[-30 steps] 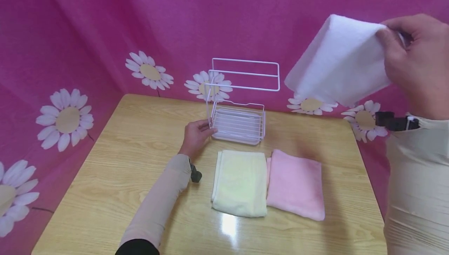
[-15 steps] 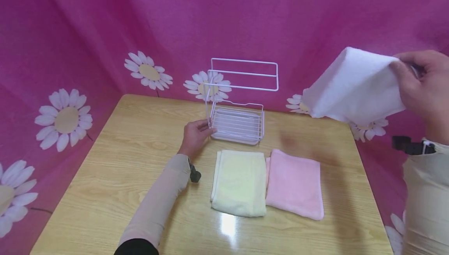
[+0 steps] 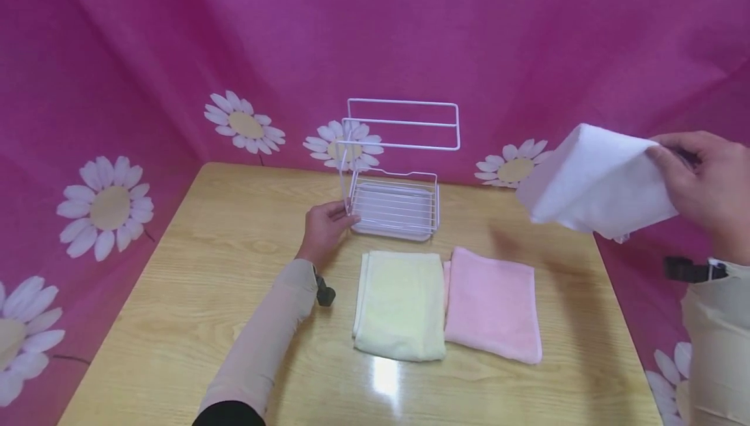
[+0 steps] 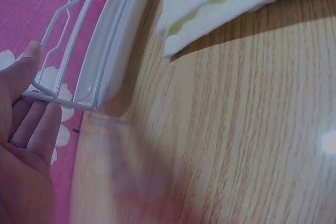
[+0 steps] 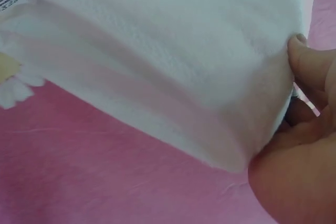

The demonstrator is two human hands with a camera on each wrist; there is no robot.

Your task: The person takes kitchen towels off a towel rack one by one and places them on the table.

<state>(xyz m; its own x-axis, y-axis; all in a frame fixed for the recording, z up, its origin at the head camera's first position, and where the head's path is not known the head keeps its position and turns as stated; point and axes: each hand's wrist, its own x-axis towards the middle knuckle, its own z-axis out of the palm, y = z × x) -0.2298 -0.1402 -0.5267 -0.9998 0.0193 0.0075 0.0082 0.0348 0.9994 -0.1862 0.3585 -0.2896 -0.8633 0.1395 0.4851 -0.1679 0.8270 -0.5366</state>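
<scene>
My left hand (image 3: 325, 230) pinches the lower left side of a white wire rack (image 3: 398, 146), thumb on one side of the wire and fingers on the other in the left wrist view. The rack stands at the back of the table over a pale tray (image 3: 394, 212). At the right, my right hand (image 3: 711, 185) holds a folded white towel (image 3: 603, 182) in the air by one edge, between thumb and fingers. In the right wrist view the towel (image 5: 173, 51) fills much of the picture, and the fingertips behind it are hidden.
A folded yellow towel (image 3: 400, 305) lies in front of the rack, and a folded pink towel (image 3: 493, 309) adjoins it on the right. Behind the wooden table (image 3: 193, 309) hangs a magenta cloth (image 3: 375, 28) with daisies.
My right hand has lowered the white towel and shifted a little to the right. The left hand stays at the rack, which has not moved on the table.
</scene>
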